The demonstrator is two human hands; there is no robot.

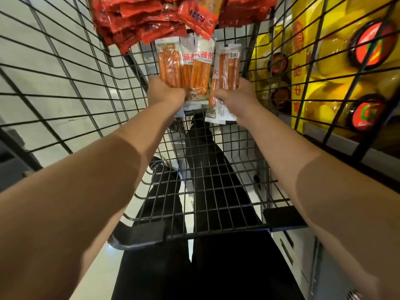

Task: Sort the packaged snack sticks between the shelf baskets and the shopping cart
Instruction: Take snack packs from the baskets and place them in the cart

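Left hand (165, 92) gripping three clear snack-stick packs (184, 63), right hand (234, 96) gripping two more (227, 70), above cart (194, 191), beside red packets (138, 20).

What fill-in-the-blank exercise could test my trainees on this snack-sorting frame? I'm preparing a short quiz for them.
1. Both hands hold clear packets of ____-coloured snack sticks over the wire cart.
2. The left hand grips ____ packets than the right hand.
3. The heap of packets at the cart's far end is ____ in colour.
4. Through the cart's right side, the packs are mainly ____.

Missing words: orange; more; red; yellow
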